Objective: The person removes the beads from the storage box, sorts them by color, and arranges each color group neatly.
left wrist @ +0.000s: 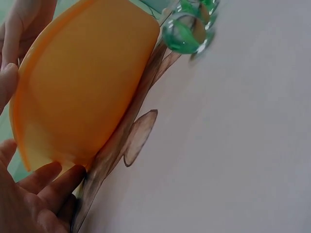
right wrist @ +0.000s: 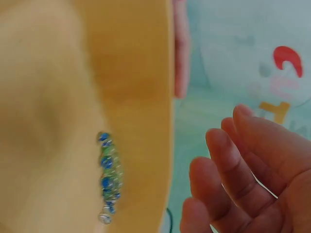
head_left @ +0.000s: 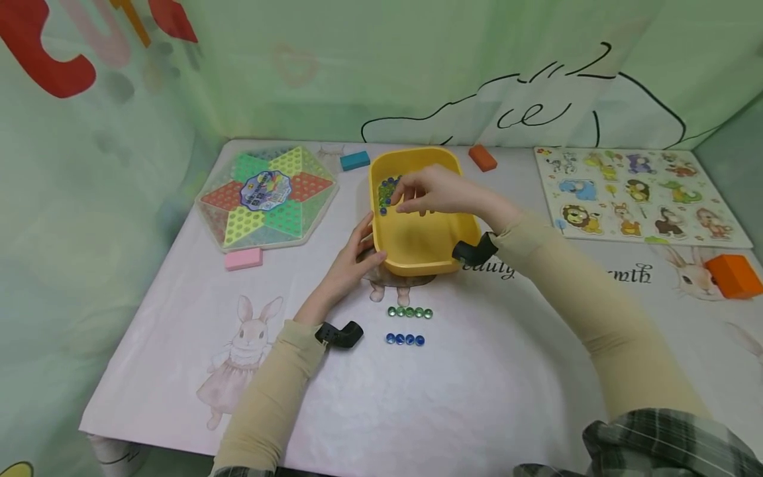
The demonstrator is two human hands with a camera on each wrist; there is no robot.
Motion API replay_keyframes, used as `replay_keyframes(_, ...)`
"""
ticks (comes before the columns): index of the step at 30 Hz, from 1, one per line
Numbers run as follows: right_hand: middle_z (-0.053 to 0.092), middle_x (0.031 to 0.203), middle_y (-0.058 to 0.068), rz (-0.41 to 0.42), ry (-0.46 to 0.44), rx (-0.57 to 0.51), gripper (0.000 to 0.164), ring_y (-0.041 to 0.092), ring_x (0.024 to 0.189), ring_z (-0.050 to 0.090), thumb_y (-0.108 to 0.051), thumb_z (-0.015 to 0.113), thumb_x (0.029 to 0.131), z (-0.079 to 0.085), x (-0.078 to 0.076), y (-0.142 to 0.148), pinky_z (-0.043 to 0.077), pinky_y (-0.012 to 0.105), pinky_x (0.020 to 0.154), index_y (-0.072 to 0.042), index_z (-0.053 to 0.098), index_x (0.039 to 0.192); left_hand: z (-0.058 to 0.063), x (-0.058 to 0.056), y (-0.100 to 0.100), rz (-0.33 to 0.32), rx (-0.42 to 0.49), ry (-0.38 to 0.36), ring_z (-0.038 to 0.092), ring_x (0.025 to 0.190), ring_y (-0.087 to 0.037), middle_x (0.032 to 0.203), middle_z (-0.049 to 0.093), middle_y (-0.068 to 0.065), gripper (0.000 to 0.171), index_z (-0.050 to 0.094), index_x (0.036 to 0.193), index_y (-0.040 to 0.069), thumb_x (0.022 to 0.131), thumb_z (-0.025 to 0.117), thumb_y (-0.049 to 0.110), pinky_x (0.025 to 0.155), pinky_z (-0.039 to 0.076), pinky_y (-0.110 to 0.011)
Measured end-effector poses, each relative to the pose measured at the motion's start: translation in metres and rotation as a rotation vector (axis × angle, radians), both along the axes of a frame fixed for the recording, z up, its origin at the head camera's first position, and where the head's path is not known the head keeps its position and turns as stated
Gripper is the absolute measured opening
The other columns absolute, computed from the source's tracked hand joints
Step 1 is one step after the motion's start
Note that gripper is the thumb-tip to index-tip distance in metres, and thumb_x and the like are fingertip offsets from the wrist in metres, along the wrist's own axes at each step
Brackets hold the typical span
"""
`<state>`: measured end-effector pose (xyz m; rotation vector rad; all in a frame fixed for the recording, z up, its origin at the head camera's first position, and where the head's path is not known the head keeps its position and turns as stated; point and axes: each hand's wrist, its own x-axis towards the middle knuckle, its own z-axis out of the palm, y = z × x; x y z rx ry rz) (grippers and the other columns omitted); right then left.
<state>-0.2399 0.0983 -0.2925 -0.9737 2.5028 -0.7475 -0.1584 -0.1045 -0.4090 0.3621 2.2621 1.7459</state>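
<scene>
A yellow plastic tray (head_left: 411, 258) stands in the middle of the table. My left hand (head_left: 348, 262) grips its near left corner, thumb at the rim and fingers along the outer wall. In the left wrist view, the fingers (left wrist: 53, 182) press against that wall. Small blue and green glass marbles (right wrist: 109, 179) gather along one side inside the tray. Over these hovers my right hand (head_left: 432, 191), its fingers bent and apart with nothing seen between them. Nearer to me lie a row of several green marbles (head_left: 410, 312) and a row of several blue marbles (head_left: 405, 339).
A hexagonal Chinese checkers board (head_left: 268, 199) lies to the left, with a pink block (head_left: 243, 259) beside it. Behind are a blue block (head_left: 355, 161) and a red-orange block (head_left: 483, 158). An animal puzzle board (head_left: 638, 192) and an orange block (head_left: 734, 277) occupy the right.
</scene>
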Motion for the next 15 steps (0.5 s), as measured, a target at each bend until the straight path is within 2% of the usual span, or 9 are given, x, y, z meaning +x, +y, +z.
replay_keyframes(3, 0.063, 0.082, 0.013, -0.018, 0.005, 0.030, 0.017, 0.026, 0.071, 0.058, -0.019, 0.062, 0.089, -0.006, -0.009, -0.005, 0.048, 0.029, 0.062, -0.008, 0.066, 0.100, -0.010, -0.004, -0.001, 0.011, -0.005, 0.010, 0.031, 0.136, -0.021, 0.152, 0.023, 0.001, 0.070, 0.009, 0.143, 0.049, 0.092, 0.055, 0.034, 0.110, 0.027, -0.042)
replay_keyframes(6, 0.063, 0.084, 0.015, -0.028, 0.013, 0.064, 0.015, 0.024, 0.069, 0.056, -0.019, 0.062, 0.089, -0.013, -0.017, -0.010, 0.047, 0.028, 0.062, -0.008, 0.066, 0.099, -0.013, -0.005, -0.002, 0.010, -0.001, 0.028, 0.032, 0.136, -0.022, 0.151, 0.024, 0.001, 0.069, 0.010, 0.141, 0.052, 0.090, 0.056, 0.041, 0.110, 0.027, -0.044)
replay_keyframes(10, 0.062, 0.086, 0.010, -0.033, 0.024, 0.121, 0.016, 0.021, 0.069, 0.056, -0.018, 0.061, 0.089, -0.024, -0.027, -0.016, 0.048, 0.027, 0.063, -0.009, 0.066, 0.101, -0.014, -0.006, -0.002, 0.003, 0.002, 0.041, 0.033, 0.135, -0.022, 0.151, 0.024, 0.000, 0.070, 0.010, 0.141, 0.052, 0.088, 0.056, 0.048, 0.110, 0.027, -0.045)
replay_keyframes(15, 0.061, 0.089, 0.006, -0.052, 0.032, 0.207, 0.018, 0.022, 0.071, 0.057, -0.020, 0.060, 0.090, -0.036, -0.037, -0.022, 0.048, 0.026, 0.064, -0.011, 0.066, 0.104, -0.015, -0.007, -0.003, -0.003, 0.003, 0.045, 0.033, 0.135, -0.021, 0.152, 0.024, 0.000, 0.071, 0.010, 0.143, 0.049, 0.089, 0.056, 0.045, 0.110, 0.028, -0.043)
